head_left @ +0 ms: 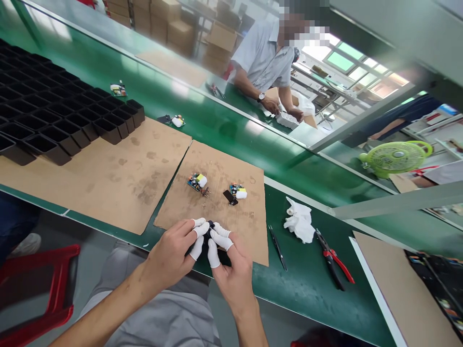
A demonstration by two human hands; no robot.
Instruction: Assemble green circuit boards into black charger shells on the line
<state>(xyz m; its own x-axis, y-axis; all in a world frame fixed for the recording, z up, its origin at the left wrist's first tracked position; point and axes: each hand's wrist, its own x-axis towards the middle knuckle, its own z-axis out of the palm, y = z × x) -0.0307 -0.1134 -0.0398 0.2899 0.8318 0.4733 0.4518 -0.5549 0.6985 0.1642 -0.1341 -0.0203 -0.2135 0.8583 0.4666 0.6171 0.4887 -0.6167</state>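
Observation:
My left hand [173, 253] and my right hand [231, 262] meet over the near edge of a brown cardboard sheet [217, 217]. White finger cots cover the fingertips. Both hands pinch a small black part [209, 230] between them. Farther out on the cardboard lie two small circuit boards, the left circuit board [197, 182] with a white component and yellow top, the right circuit board [237, 191] beside a small black piece [230, 197].
Rows of black plastic housings [54, 120] fill the left on a second cardboard sheet [104, 178]. Black tweezers [278, 248], a white rag [299, 220] and red-handled pliers [334, 260] lie right on the green belt [307, 284]. Another person [267, 62] works across the belt. A green fan [394, 158] stands far right.

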